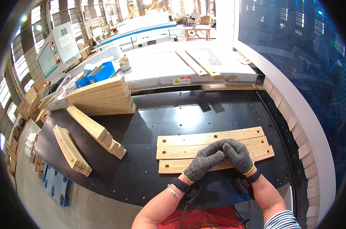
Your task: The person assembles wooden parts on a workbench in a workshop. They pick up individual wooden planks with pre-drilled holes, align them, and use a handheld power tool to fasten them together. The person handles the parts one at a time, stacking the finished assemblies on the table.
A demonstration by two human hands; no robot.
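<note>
Three pale wooden slats lie side by side on the black machine bed, with round holes near their ends: the far slat [192,138], the middle slat [178,152] and the near slat [176,165]. Both my hands wear grey knit gloves with yellow cuffs and meet over the middle and near slats. My left hand [205,162] has its fingers bent toward the right one, closed. Against it, my right hand [238,155] is closed too, its fingertips touching the left glove. Whatever may be between the fingers is hidden. The gloves cover part of the slats.
On the left of the black bed [157,114] stand a tall stack of boards [102,97], a shorter stack [94,129] and a bundle of holed slats [70,149]. Two slats [198,63] rest on the white table behind. A blue bin [100,72], control panel [52,53] and tinted guard [295,45] surround it.
</note>
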